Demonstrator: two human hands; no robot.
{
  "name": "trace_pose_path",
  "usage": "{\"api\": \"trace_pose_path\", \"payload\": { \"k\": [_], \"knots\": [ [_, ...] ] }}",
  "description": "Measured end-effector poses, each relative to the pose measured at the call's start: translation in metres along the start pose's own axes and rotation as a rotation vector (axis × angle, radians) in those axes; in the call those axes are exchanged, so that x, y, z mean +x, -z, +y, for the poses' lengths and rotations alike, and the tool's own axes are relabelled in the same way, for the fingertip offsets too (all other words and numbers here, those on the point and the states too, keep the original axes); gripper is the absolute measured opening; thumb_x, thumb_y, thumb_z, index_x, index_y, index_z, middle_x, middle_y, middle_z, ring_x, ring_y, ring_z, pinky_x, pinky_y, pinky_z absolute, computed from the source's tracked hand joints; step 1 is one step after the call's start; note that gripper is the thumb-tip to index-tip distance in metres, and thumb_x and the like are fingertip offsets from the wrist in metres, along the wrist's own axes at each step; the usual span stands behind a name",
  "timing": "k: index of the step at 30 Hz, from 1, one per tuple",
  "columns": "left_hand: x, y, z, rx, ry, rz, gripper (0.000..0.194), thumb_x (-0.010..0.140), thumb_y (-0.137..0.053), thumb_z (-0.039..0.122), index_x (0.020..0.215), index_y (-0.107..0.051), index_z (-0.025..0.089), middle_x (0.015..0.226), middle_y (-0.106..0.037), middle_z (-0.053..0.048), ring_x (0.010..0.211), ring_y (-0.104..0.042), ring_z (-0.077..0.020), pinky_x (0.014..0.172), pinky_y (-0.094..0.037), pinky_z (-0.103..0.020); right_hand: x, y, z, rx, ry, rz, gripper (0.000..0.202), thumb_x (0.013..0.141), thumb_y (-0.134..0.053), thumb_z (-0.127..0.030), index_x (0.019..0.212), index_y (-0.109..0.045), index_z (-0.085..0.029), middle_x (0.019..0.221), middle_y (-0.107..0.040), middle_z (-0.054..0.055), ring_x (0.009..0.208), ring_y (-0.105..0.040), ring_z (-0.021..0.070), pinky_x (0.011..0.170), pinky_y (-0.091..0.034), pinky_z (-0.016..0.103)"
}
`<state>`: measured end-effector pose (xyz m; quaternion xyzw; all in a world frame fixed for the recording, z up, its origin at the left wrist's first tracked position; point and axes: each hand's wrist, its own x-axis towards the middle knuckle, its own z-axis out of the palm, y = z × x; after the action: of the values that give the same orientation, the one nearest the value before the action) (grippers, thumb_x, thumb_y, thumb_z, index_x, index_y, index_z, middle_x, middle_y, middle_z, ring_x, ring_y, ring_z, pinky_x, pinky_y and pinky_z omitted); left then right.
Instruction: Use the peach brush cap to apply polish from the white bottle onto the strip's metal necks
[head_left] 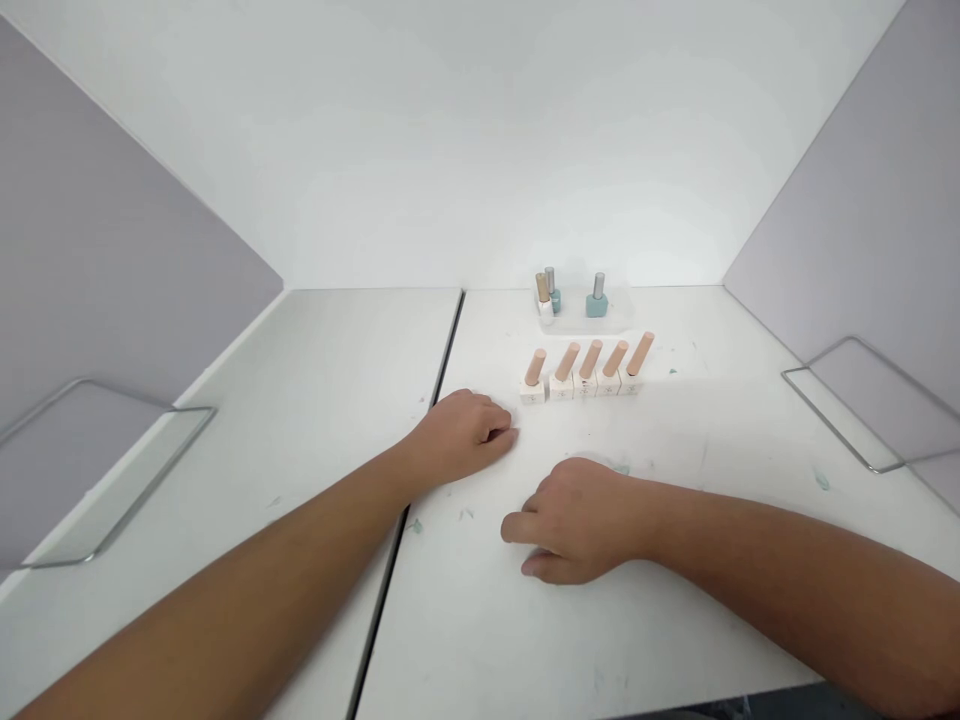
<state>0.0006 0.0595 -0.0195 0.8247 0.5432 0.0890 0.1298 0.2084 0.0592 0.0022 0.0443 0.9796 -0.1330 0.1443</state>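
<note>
My left hand (466, 432) rests on the white table with its fingers curled in and the thumb close to the forefinger; nothing shows in it. Just beyond it stands the leftmost nail polish bottle (533, 380), white with a peach cap, not touched by the hand. My right hand (574, 520) lies nearer the front edge, palm down. Its forefinger and thumb are apart with nothing between them, and the other fingers are partly hidden. Several more such nail polish bottles (589, 372) line up to the right, their caps appearing to lean rightward.
A clear tray (574, 322) at the back wall holds two teal nail polish bottles (597, 298) and a white one with a gold cap (544, 300). A dark seam (390, 590) divides the table. Wire frames stand at the left (150, 490) and right (840, 425) side panels.
</note>
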Motion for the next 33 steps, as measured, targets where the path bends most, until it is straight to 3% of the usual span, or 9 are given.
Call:
{"api": "trace_pose_path", "payload": {
  "k": [33],
  "knots": [
    [-0.0003, -0.0016, -0.0027, 0.027, -0.010, 0.000, 0.037, 0.087, -0.041, 0.028, 0.057, -0.021, 0.018, 0.049, -0.032, 0.003, 0.051, -0.031, -0.0114, 0.060, -0.030, -0.031, -0.0006, -0.0013, 0.0011, 0.016, 0.003, 0.014, 0.027, 0.092, -0.036, -0.042, 0.097, -0.053, -0.021, 0.072, -0.060, -0.003, 0.053, -0.035, 0.0097, 0.049, -0.021, 0.027]
  ]
}}
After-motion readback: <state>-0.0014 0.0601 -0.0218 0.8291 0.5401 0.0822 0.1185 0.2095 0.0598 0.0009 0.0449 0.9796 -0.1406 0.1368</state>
